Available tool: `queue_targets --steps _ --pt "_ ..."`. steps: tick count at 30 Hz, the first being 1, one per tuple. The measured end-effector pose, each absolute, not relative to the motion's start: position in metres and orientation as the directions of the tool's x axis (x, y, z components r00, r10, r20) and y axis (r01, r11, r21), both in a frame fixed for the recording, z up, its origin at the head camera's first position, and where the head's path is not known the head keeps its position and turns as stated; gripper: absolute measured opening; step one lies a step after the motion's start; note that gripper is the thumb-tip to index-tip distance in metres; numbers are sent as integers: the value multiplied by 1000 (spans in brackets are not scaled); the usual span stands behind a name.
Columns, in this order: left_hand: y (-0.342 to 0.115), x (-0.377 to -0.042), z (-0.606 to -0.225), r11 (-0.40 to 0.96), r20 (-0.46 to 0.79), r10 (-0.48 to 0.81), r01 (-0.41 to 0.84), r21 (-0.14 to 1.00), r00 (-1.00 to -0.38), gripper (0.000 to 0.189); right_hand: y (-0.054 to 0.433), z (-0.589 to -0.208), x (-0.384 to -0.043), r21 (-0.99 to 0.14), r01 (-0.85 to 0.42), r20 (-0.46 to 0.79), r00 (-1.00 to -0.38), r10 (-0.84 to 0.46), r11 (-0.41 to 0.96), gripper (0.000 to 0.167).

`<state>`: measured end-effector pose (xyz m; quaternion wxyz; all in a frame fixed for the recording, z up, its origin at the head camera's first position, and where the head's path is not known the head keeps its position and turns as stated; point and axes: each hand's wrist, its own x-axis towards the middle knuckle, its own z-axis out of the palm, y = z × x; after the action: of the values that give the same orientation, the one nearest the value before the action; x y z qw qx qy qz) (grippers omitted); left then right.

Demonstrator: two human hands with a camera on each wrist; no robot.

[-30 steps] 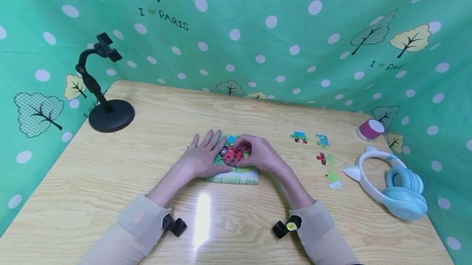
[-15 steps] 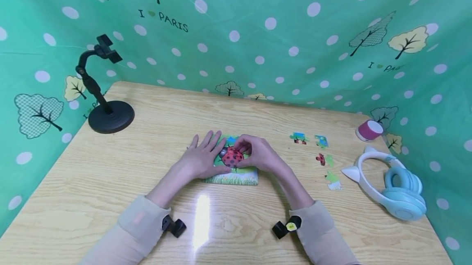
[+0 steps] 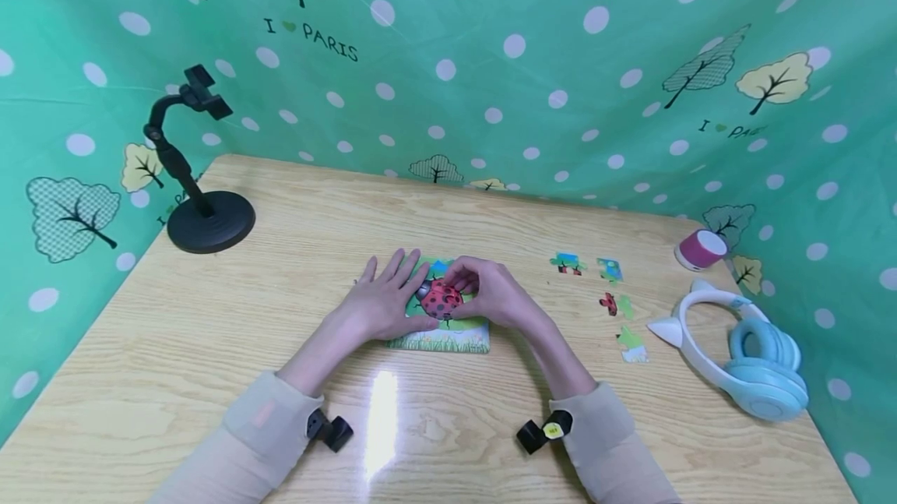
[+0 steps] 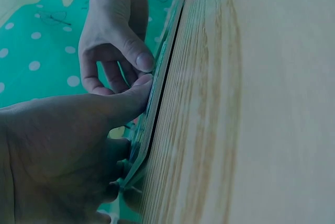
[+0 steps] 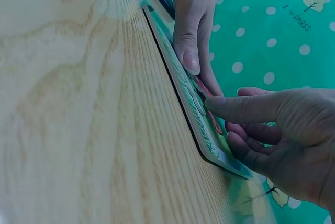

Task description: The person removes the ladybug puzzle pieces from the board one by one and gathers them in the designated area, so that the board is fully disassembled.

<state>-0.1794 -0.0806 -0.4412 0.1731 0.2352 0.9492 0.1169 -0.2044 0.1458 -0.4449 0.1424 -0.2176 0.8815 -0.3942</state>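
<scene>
A ladybug jigsaw puzzle (image 3: 441,342) lies flat on the table between both hands. My left hand (image 3: 381,301) rests on its left part with the fingers spread, the thumb along the lower middle. From the right, my right hand (image 3: 497,294) bends over the ladybug's red, black-spotted body (image 3: 438,300). In the right wrist view, its thumb and curled fingers pinch at a reddish puzzle piece (image 5: 213,122), which sits slightly raised from the board. The right fingers hide the puzzle's upper right part.
Several loose puzzle pieces (image 3: 610,303) lie to the right of the puzzle. Farther right are blue-and-white cat-ear headphones (image 3: 767,383) and a small pink-and-white cylinder (image 3: 699,249). A black phone stand (image 3: 210,222) stands at the back left. A green patterned cloth (image 3: 448,99) hangs behind the table.
Both hands stay in place on the puzzle. A dark curved gap now shows in the ladybug's body beside the right fingers, where a piece's edge has shifted a little.
</scene>
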Motion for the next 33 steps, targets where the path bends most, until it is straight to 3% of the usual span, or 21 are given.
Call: queue_targets --steps 23,33 --pt "-82 -181 -443 860 -269 489 406 310 -830 97 145 -443 -203 -785 -283 -26 -874 -485 552 46" --pt "-81 -180 -443 858 -263 490 406 314 -831 95 147 -442 -203 -779 -246 -61 -886 -459 577 44"
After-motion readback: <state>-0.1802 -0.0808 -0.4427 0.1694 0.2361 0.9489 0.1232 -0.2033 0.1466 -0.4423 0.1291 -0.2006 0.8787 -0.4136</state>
